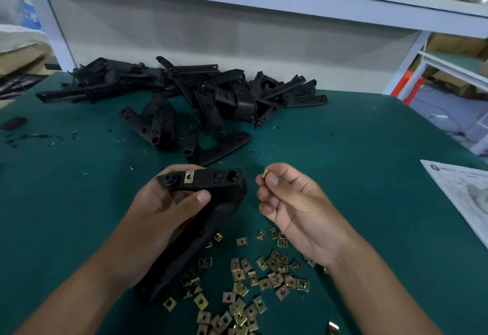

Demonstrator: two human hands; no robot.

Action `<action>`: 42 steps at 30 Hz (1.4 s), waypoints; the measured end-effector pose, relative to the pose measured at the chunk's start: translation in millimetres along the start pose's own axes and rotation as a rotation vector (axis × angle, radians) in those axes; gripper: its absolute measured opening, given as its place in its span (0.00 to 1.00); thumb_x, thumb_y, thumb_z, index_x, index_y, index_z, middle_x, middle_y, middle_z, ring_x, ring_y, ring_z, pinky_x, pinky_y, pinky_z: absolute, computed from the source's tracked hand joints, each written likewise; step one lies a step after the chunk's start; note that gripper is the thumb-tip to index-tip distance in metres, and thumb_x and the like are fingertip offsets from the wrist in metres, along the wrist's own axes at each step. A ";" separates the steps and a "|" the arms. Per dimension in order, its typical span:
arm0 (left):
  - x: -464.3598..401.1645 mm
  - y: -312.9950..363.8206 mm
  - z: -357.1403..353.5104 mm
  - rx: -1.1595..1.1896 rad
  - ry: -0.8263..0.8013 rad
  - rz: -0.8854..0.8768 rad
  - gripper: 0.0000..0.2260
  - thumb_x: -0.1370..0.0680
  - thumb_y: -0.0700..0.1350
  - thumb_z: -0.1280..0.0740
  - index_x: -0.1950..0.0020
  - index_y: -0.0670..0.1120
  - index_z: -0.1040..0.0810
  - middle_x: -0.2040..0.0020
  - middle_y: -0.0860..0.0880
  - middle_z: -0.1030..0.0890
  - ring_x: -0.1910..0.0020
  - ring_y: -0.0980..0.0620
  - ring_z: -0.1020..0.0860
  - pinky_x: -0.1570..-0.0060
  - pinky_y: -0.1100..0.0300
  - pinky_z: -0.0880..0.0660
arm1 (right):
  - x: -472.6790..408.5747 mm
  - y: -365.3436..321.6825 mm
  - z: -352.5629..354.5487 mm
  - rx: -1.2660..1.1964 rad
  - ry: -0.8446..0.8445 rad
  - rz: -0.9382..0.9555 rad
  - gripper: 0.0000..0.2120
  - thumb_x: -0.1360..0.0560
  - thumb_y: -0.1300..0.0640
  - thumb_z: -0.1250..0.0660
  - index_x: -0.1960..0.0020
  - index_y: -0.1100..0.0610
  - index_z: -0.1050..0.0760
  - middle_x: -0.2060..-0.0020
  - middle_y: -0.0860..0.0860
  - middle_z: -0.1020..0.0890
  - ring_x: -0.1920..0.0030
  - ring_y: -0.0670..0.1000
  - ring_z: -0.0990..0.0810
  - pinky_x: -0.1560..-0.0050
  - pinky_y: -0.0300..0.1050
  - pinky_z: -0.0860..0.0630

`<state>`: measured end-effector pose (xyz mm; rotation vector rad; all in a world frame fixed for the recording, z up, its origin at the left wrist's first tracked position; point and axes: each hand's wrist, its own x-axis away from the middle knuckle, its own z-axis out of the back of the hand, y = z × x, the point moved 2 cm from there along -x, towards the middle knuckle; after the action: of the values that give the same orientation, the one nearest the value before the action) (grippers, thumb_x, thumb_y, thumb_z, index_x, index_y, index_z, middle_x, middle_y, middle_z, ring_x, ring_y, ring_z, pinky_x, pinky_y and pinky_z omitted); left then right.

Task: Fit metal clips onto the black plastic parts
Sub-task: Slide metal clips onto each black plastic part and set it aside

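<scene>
My left hand (158,213) grips a long black plastic part (211,197) above the green table, thumb across its upper bar. One brass-coloured metal clip (189,177) sits fitted on that bar, left of a round hole. My right hand (293,207) pinches a single metal clip (265,173) between thumb and forefinger, a short way right of the part's end and apart from it. Several loose clips (253,279) lie scattered on the table below both hands.
A heap of black plastic parts (190,102) lies at the back of the green table (356,149) against a white frame. A printed sheet (467,194) lies at the right edge. Small black scraps (29,137) dot the left side.
</scene>
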<state>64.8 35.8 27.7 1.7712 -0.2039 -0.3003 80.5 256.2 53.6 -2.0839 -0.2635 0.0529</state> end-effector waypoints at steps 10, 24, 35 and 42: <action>3.3 5.9 -8.9 -0.056 0.015 0.015 0.14 0.31 0.50 0.25 0.47 0.53 0.17 0.51 0.49 0.15 0.51 0.54 0.16 0.55 0.68 0.22 | -1.3 1.6 0.0 0.018 0.003 -0.019 0.05 0.31 0.56 0.25 0.54 0.51 0.15 0.50 0.54 0.13 0.58 0.46 0.17 0.60 0.37 0.22; 3.7 4.0 -7.3 -0.057 0.028 0.040 0.14 0.30 0.47 0.23 0.45 0.52 0.18 0.49 0.47 0.15 0.50 0.51 0.16 0.53 0.66 0.22 | -3.0 4.1 1.0 -0.227 0.019 -0.004 0.13 0.38 0.65 0.17 0.59 0.54 0.16 0.57 0.51 0.15 0.58 0.46 0.16 0.62 0.37 0.21; 3.2 4.5 -9.4 -0.044 0.032 0.032 0.14 0.32 0.47 0.25 0.47 0.52 0.17 0.51 0.48 0.14 0.52 0.52 0.15 0.55 0.67 0.21 | -2.7 3.3 -0.3 -0.035 0.064 0.112 0.13 0.36 0.63 0.22 0.54 0.50 0.14 0.58 0.48 0.15 0.58 0.44 0.17 0.59 0.36 0.22; 5.0 10.7 -12.7 -0.160 -0.024 0.010 0.12 0.32 0.46 0.24 0.49 0.54 0.15 0.52 0.48 0.14 0.54 0.51 0.15 0.58 0.66 0.21 | -2.3 5.8 0.1 0.122 0.040 0.094 0.11 0.27 0.57 0.28 0.45 0.50 0.15 0.58 0.45 0.20 0.55 0.44 0.22 0.54 0.38 0.23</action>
<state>73.7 43.7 40.3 1.6084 -0.2009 -0.3223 79.2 253.0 48.4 -1.9725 -0.1343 0.0822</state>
